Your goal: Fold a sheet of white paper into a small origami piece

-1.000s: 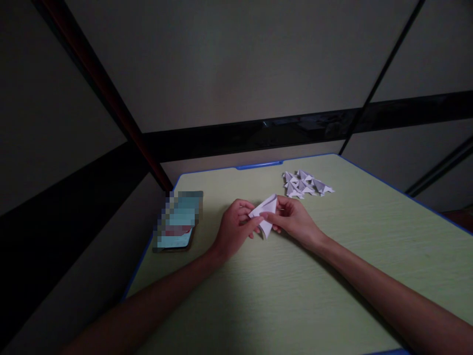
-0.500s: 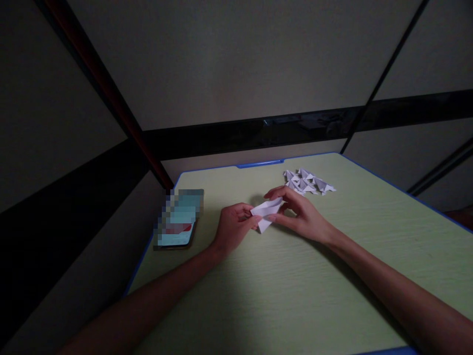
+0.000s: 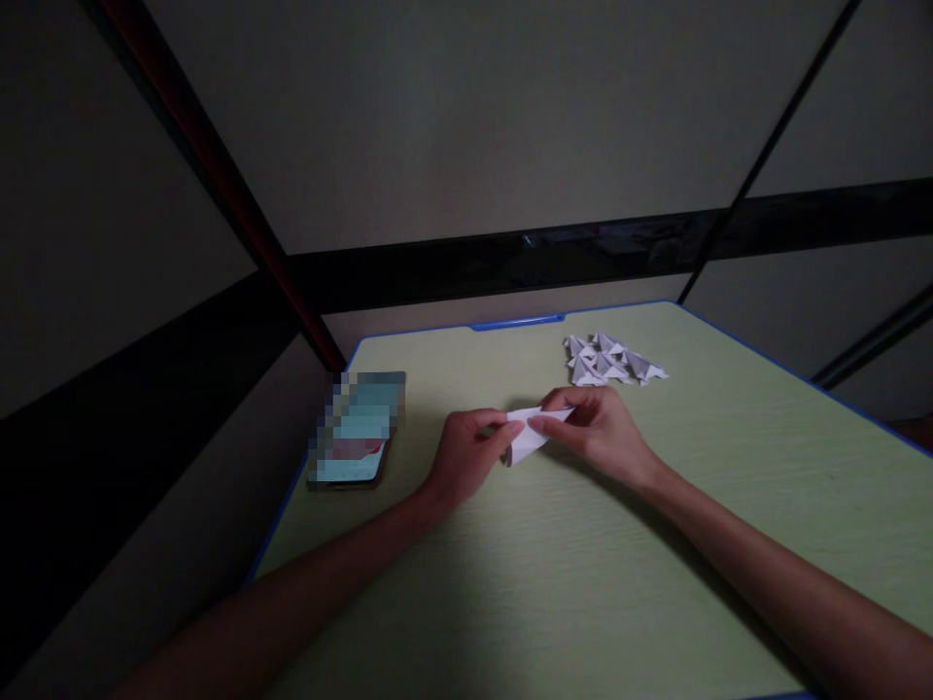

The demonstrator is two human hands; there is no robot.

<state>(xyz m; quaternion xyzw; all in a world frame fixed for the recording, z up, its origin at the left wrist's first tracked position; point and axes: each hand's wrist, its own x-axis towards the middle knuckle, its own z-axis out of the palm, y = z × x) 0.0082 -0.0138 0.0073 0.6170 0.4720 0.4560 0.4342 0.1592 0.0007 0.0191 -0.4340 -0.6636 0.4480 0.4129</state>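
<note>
"What are your hands doing?"

"Both are closed on one piece of folded white paper [image 3: 531,441]. My left hand [image 3: 475,455] pinches its left end, and my right hand [image 3: 602,430] pinches it toward the right, thumb on the near face and fingers behind."

"So where is the paper, and how does it point?"

"Between my two hands, just above the table [image 3: 554,574] or touching it; I can't tell which. Its long upper edge runs roughly crosswise, from my left thumb to beneath my right fingers. A narrower end points down toward me, slightly to the left. My thumbs and right fingers hide some of it."

"And around you?"

"Just beyond my right hand there's a cluster of folded paper pieces [image 3: 606,362], white and pointed, sitting close together. To the left of my left hand lies a phone [image 3: 361,428], its long axis slanting away and to the right, much of it blurred into blocks. Farther ahead of both hands, a blue strip [image 3: 519,323] sits at the table's far edge, with a pale panel [image 3: 473,136] rising behind it."
</note>
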